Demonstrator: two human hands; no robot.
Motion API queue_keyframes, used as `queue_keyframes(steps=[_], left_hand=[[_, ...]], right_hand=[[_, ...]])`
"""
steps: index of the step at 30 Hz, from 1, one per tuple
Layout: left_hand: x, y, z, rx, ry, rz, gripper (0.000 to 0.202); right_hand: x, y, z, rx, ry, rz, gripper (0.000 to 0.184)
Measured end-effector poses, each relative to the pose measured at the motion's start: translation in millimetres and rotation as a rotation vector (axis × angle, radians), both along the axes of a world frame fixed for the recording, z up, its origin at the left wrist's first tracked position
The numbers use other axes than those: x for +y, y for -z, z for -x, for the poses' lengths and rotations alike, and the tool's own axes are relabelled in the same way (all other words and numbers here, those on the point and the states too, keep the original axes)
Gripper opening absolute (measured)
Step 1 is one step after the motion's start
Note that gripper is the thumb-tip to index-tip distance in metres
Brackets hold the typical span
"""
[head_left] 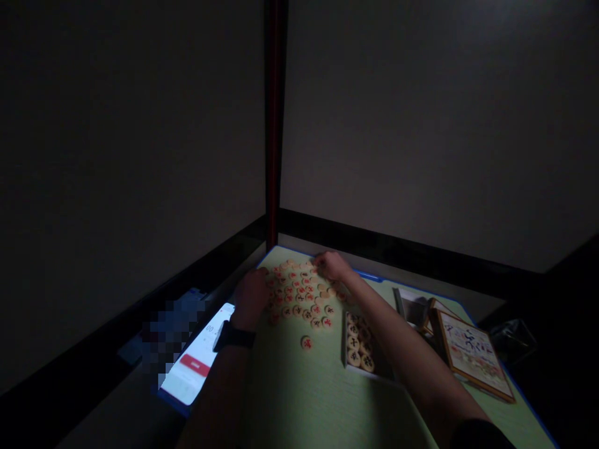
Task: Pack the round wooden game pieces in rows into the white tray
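Round wooden Chinese chess pieces [290, 290] lie loosely spread over the far part of the green table, many face up with red or dark characters and some showing blank backs. At the left edge of the spread is my left hand [251, 292], wearing a dark wristband; its fingers are too dark and hidden to read. My right hand [330, 264] reaches to the far edge of the pieces, fingers curled in. Whatever those fingers hold, if anything, is hidden. One red-marked piece [306, 342] lies apart, nearer me. Beneath my right forearm, an open box [345, 349] holds rows of dark-marked pieces.
On the left stands a lit phone or tablet [194, 371] showing a timer and a red button. Printed box lids or boxes [475, 355] rest at the table's right, beside a small open box [412, 305]. Walls meet in a corner behind the green table [299, 405].
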State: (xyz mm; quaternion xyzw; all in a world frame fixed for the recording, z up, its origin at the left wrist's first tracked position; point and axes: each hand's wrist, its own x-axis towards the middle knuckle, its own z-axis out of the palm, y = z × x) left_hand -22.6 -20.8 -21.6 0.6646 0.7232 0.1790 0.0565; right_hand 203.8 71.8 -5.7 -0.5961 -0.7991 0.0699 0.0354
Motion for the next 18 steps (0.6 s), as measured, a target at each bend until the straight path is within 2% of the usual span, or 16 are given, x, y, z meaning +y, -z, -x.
queue_keyframes(steps=[7,13,18], left_hand=[[-5,-10.0,-4,0.024,-0.032,0.020,0.031],[-3,-6.8,-3,-0.006,-0.048,-0.061,0.029],[0,-6.1,-4,-0.066,-0.060,-0.120,0.034]], right_hand=[[-12,1.8,13,-0.073,-0.042,-0.006,0.019],[-13,5.9,16,-0.099,-0.096,-0.026,0.023],[-21,-2.7,19,-0.059,-0.135,-0.069,0.019]])
